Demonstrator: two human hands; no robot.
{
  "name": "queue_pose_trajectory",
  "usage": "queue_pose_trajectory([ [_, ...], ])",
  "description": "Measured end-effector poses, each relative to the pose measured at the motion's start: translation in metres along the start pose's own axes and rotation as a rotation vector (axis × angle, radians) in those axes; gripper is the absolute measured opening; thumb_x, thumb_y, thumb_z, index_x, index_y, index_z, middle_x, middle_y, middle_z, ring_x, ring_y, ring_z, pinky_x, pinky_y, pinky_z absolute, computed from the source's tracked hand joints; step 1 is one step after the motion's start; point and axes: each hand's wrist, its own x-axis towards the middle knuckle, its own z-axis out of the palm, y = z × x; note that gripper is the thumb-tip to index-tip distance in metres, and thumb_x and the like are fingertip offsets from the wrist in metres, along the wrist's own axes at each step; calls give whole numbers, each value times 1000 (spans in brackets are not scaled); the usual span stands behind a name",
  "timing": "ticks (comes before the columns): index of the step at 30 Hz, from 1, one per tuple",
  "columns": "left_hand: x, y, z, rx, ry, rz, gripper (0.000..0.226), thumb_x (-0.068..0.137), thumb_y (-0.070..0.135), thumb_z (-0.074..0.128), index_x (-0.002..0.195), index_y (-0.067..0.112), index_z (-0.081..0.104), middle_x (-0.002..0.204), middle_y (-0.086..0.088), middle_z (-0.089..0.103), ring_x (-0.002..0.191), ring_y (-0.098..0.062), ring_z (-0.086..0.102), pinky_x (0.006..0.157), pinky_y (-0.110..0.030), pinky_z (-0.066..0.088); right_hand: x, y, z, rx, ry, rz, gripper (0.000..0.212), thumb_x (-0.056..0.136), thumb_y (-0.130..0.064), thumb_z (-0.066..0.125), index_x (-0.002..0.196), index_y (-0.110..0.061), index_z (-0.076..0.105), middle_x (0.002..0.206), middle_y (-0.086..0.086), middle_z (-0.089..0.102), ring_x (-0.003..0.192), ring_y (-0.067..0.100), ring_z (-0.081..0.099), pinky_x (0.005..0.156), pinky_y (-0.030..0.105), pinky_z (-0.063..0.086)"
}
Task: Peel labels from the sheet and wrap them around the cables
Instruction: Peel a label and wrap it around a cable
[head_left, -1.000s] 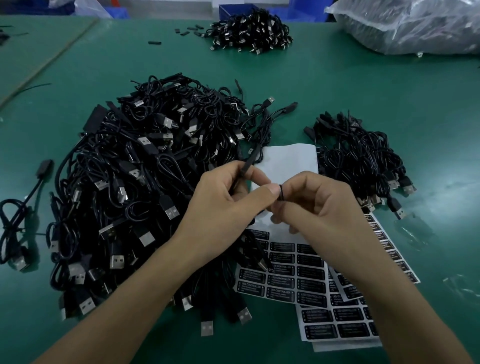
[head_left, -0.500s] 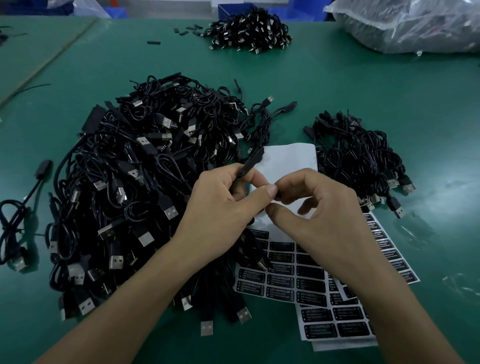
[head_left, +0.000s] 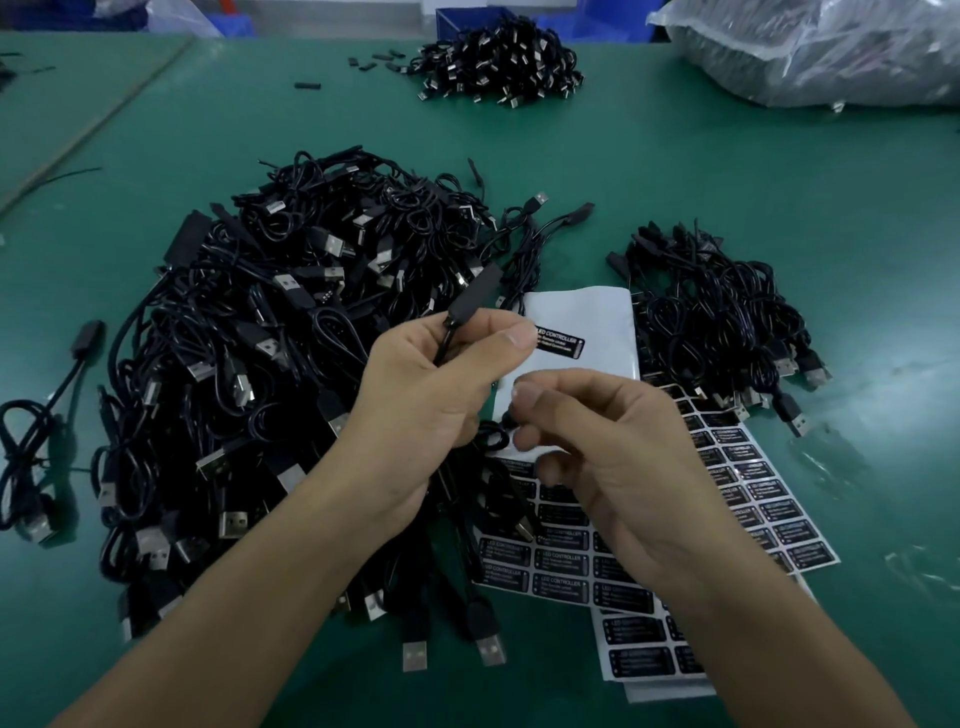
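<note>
My left hand (head_left: 441, 400) grips a black cable just below its slim controller module (head_left: 475, 296), which points up and to the right. A black label (head_left: 561, 343) with white print sticks out to the right from under the left thumb tip. My right hand (head_left: 602, 462) sits lower and to the right, its thumb and forefinger pinching a lower stretch of the same cable (head_left: 505, 423). Under both hands lie label sheets (head_left: 561, 569) with rows of black labels, and a second sheet (head_left: 753, 493) fans out to the right.
A big heap of black USB cables (head_left: 260, 364) fills the left. A smaller cable pile (head_left: 717, 322) lies at the right, another pile (head_left: 498, 62) at the back. A white backing sheet (head_left: 587, 312) lies beyond the hands. A plastic bag (head_left: 810, 52) is at the top right, and a lone cable (head_left: 31, 441) lies far left.
The hands have drawn apart. The right hand dropped lower while pinching the cable, and the black label now shows at the left thumb tip.
</note>
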Motion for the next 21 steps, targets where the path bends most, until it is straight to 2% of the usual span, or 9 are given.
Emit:
queue_pose_trajectory([
  [2,-1,2,2,-31,-4,-8,6,70,34,73,70,28,74,44,13,29,36,-3,22,36,-15,23,-1,0,3,119,-3,-5,6,66,-18,77,70,-15,78,72,7,68,59,10,61,49,19,46],
  [6,-1,2,2,-46,27,-23,10,69,35,74,72,26,74,43,14,31,35,-3,21,35,-15,23,-3,-1,6,233,-14,-24,6,66,-20,76,70,-17,79,73,2,69,61,8,60,54,18,48],
  [21,-4,0,9,-30,42,-25,11,64,39,74,69,29,74,44,14,31,35,-2,25,35,-13,26,-4,-1,11,353,10,-19,5,65,-20,76,68,-15,77,71,3,68,57,8,58,54,17,49],
])
